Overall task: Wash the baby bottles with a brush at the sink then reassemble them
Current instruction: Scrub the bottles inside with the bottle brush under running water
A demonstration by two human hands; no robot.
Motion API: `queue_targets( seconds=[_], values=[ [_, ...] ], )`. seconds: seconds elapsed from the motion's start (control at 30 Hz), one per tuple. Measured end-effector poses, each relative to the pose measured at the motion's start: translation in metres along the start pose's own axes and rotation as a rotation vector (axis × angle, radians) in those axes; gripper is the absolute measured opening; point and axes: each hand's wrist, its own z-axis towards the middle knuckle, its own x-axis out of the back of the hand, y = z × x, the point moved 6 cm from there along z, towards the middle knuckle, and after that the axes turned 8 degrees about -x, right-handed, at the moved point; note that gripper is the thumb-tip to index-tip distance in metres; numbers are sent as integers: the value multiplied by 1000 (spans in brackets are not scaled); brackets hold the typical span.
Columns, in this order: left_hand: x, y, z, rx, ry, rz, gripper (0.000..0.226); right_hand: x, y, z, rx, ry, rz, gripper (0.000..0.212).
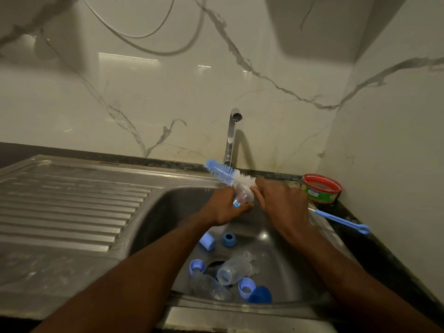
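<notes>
stainless steel sink (pixel 153 212) with ribbed drainboard (pixel 72 203) on its left, marble-look wall (pixel 168 97) behind, chrome tap (pixel 231 138) at the back of the basin. both forearms reach over the basin. left hand (pixel 224 207) has fingers clamped around a clear baby bottle (pixel 242 195), held above the basin just below the tap. right hand (pixel 281 200) has fingers closed on the bottle brush (pixel 224 172), whose blue and white bristle end sticks out up-left past the bottle; blurred, cannot tell if bristles are inside it. on the basin floor: two more clear bottles (pixel 234 270) lying near the drain, pale blue rings (pixel 196 266) and caps (pixel 207 241), one dark blue cap (pixel 260 294). red-rimmed tub (pixel 320 188) on the dark counter at right, thin blue brush (pixel 341 221) lying just beside it.
</notes>
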Motion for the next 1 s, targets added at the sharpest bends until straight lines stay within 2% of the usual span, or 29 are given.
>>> queue_targets(
  seconds=[0.13, 0.2, 0.3, 0.47, 0.6, 0.7, 0.9, 1.0],
  values=[
    [14, -22, -7, 155, 143, -74, 48, 1, 16, -3, 25, 1, 34, 28],
    [20, -30, -11, 163, 170, -172, 47, 1, 21, -7, 65, 6, 30, 29],
    [17, -25, -13, 118, 89, -220, 38, 1, 18, -7, 84, 27, 31, 31],
    [-2, 0, -11, 13, -89, -235, 59, 0, 6, 1, -46, -4, 76, 34],
    [7, -5, -8, 26, 15, -398, 63, -4, 36, 3, -161, -16, 149, 39],
    [19, -14, -8, 75, 107, -445, 59, -13, 52, 0, -171, -20, 231, 42],
    [-7, 10, -10, 52, -89, -424, 65, -6, 20, 2, -149, 12, 269, 40],
    [-6, 1, -8, 63, -68, -335, 72, -1, 12, -1, -82, 20, 203, 37]
  ],
)
